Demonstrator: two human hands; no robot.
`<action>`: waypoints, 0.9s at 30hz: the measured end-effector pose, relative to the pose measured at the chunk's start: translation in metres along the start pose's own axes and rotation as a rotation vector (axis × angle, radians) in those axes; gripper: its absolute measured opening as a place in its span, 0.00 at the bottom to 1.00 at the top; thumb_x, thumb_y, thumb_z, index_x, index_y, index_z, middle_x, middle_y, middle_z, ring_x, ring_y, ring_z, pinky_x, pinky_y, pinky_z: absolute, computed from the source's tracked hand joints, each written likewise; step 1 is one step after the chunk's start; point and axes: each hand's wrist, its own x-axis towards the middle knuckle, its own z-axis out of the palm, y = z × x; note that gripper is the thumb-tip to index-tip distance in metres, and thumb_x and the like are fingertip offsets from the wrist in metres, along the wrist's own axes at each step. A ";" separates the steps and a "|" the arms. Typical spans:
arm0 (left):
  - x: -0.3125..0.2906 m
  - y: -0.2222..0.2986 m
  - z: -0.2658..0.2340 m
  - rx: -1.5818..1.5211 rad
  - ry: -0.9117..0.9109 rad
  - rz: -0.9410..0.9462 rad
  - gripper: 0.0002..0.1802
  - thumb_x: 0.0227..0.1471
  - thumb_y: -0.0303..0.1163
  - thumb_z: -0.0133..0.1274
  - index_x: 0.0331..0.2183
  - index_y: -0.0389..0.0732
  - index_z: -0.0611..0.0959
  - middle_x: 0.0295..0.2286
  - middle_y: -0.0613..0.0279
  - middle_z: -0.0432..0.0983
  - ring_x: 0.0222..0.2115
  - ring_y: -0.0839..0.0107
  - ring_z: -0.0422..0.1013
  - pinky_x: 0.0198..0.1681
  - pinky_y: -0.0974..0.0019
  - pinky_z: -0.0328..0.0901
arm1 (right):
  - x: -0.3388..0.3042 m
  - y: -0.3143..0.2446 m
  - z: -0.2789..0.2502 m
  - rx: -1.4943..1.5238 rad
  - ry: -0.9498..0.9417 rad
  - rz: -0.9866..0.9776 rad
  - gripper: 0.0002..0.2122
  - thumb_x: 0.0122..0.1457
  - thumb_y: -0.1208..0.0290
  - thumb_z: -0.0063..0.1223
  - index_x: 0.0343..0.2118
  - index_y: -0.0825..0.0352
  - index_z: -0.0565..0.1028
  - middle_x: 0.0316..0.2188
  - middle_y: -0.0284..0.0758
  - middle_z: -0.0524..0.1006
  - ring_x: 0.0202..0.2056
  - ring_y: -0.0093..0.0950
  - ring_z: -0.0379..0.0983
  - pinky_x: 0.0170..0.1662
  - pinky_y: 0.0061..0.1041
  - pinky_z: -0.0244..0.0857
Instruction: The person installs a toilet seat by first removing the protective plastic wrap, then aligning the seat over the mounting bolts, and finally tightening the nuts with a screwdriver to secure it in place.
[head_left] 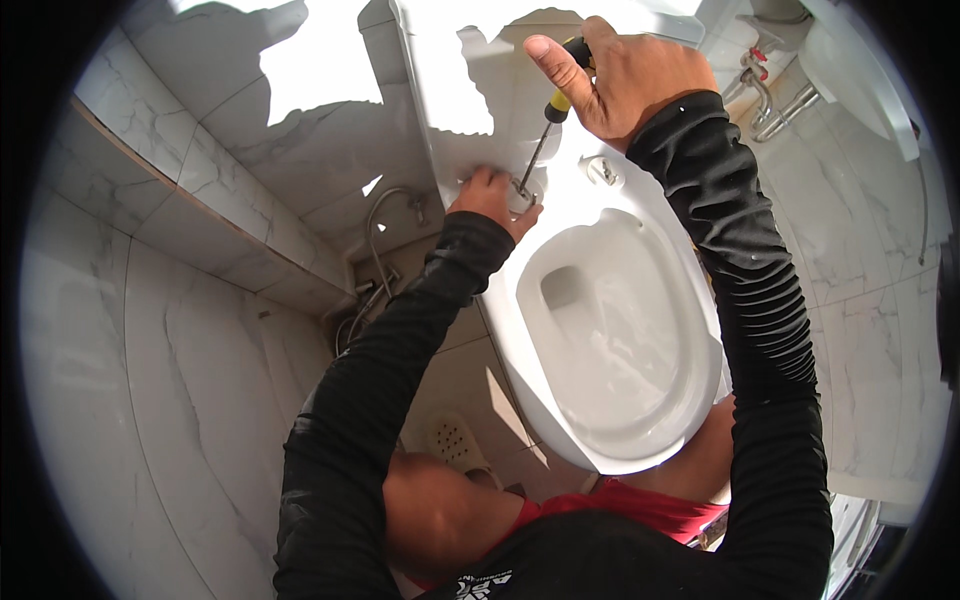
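Observation:
My right hand (635, 80) grips a screwdriver (558, 105) with a yellow and black handle, its fingers curled round the handle and its thumb stuck out. The metal shaft slants down to a small seat hinge fitting (521, 197) on the back rim of a white toilet (540, 400). Around that fitting are the bent fingers of my left hand (490, 203), holding it against the ceramic. A second, similar fitting (602, 172) sits on the rim to the right. No seat or lid covers the bowl.
Behind the bowl stands the white cistern (430, 60), partly in glaring sunlight. A metal hose (375, 215) hangs by the left wall. At the right are a white basin (865, 70) and chrome pipes (785, 115). A perforated slipper (455, 440) is on the floor at lower left.

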 end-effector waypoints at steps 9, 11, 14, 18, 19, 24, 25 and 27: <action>0.028 0.019 -0.062 -0.066 -0.096 0.032 0.39 0.42 0.60 0.71 0.43 0.36 0.83 0.39 0.55 0.81 0.40 0.62 0.78 0.44 0.60 0.73 | 0.007 0.003 -0.015 0.102 -0.159 -0.066 0.40 0.64 0.28 0.28 0.43 0.65 0.79 0.19 0.42 0.80 0.24 0.39 0.81 0.30 0.36 0.77; 0.045 0.022 -0.077 -0.266 0.075 0.098 0.36 0.44 0.59 0.70 0.43 0.38 0.85 0.34 0.61 0.83 0.34 0.69 0.79 0.40 0.66 0.74 | 0.014 -0.002 -0.024 0.089 -0.237 -0.012 0.33 0.64 0.37 0.37 0.42 0.68 0.81 0.26 0.47 0.81 0.30 0.42 0.81 0.35 0.39 0.76; 0.060 0.025 -0.085 -0.412 0.138 0.108 0.23 0.49 0.48 0.69 0.39 0.40 0.86 0.34 0.63 0.85 0.31 0.70 0.80 0.38 0.67 0.74 | 0.018 -0.013 -0.035 0.070 -0.196 0.029 0.29 0.65 0.42 0.45 0.32 0.68 0.85 0.26 0.48 0.82 0.33 0.45 0.82 0.40 0.42 0.75; 0.059 0.028 -0.080 -0.482 0.030 0.039 0.12 0.50 0.38 0.66 0.34 0.40 0.86 0.29 0.64 0.85 0.30 0.71 0.80 0.38 0.67 0.74 | 0.014 -0.015 -0.047 0.043 -0.285 -0.014 0.29 0.65 0.42 0.45 0.34 0.68 0.85 0.28 0.47 0.83 0.33 0.44 0.82 0.39 0.40 0.75; 0.059 0.029 -0.079 -0.441 0.064 0.072 0.12 0.50 0.37 0.66 0.34 0.39 0.86 0.29 0.64 0.85 0.30 0.71 0.80 0.38 0.67 0.74 | 0.015 -0.015 -0.049 0.031 -0.293 -0.037 0.29 0.65 0.42 0.45 0.34 0.68 0.85 0.28 0.47 0.83 0.33 0.44 0.82 0.39 0.40 0.75; 0.060 0.033 -0.078 -0.395 0.060 0.074 0.12 0.53 0.36 0.64 0.34 0.38 0.85 0.31 0.62 0.86 0.31 0.70 0.81 0.39 0.67 0.74 | 0.012 -0.007 -0.057 0.102 -0.291 -0.062 0.27 0.65 0.43 0.45 0.36 0.66 0.85 0.28 0.46 0.83 0.34 0.43 0.82 0.40 0.40 0.74; 0.060 0.032 -0.078 -0.399 0.071 0.087 0.12 0.53 0.37 0.64 0.34 0.38 0.85 0.32 0.62 0.86 0.31 0.70 0.82 0.39 0.68 0.74 | 0.012 -0.005 -0.058 0.102 -0.317 -0.068 0.25 0.65 0.46 0.48 0.37 0.67 0.84 0.29 0.46 0.83 0.34 0.43 0.82 0.41 0.39 0.74; 0.061 0.028 -0.079 -0.445 0.078 0.121 0.13 0.54 0.38 0.63 0.36 0.38 0.84 0.33 0.62 0.86 0.32 0.69 0.82 0.40 0.68 0.74 | 0.011 0.000 -0.059 0.277 -0.219 -0.145 0.20 0.63 0.53 0.54 0.40 0.68 0.84 0.32 0.46 0.84 0.36 0.43 0.82 0.43 0.39 0.74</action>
